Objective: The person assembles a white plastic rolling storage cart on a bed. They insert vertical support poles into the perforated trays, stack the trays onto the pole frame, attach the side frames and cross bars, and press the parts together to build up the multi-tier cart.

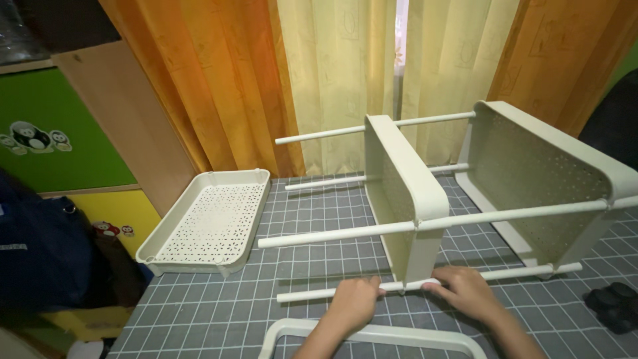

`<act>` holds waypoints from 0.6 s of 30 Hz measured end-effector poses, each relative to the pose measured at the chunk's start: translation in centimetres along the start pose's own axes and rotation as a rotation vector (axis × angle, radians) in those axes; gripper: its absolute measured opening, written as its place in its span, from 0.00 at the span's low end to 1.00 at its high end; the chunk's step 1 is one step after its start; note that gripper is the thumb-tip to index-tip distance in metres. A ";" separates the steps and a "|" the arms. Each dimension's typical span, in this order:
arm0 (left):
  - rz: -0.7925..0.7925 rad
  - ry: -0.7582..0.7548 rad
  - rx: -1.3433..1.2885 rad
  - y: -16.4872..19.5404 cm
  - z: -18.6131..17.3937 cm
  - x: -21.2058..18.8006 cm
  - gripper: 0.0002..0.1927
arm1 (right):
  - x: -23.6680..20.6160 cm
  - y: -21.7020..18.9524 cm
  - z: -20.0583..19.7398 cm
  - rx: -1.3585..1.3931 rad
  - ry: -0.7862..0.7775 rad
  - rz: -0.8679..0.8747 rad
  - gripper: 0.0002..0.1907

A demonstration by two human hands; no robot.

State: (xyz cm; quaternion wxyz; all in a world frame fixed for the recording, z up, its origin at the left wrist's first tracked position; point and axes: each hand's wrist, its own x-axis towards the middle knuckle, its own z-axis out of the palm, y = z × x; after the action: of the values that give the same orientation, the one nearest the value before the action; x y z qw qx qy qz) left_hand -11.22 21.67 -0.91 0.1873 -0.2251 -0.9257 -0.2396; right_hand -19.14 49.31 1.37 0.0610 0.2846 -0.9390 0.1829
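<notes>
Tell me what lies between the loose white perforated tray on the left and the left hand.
Head view: only bare grey checked mat. The white perforated plastic tray sits apart, and the left hand grips the lowest white pole, whose free end points into that gap.

Four white rods (399, 287), three perforated white trays (211, 223), two hands (355, 302), one white frame (372, 332), some black caps (615, 306).

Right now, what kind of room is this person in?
Probably a room in a home, maybe a child's bedroom. Long orange and cream fabric curtains hang behind, a green and yellow cupboard with cartoon panda stickers stands to the side, and a grey checked soft floor mat covers the ground.
</notes>
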 end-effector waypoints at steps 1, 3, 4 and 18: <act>-0.007 0.000 -0.025 -0.1 0.2 0.1 0.07 | 0.0 0.3 0.3 0.007 0.009 -0.008 0.20; -0.019 0.038 0.010 0.1 0.5 0.0 0.07 | 0.3 0.8 0.8 0.021 0.056 -0.037 0.20; -0.026 0.054 0.027 0.4 0.6 -0.1 0.08 | 0.3 0.9 1.1 0.031 0.089 -0.054 0.19; -0.125 -0.262 0.050 1.0 -2.2 1.9 0.07 | 0.4 -0.4 1.3 0.101 0.163 0.003 0.17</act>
State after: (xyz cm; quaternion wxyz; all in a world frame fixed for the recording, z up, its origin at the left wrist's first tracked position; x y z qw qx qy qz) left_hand -11.77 21.93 2.09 0.0551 -0.1917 -0.9601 -0.1961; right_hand -19.29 48.32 0.32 0.1224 0.2700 -0.9211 0.2525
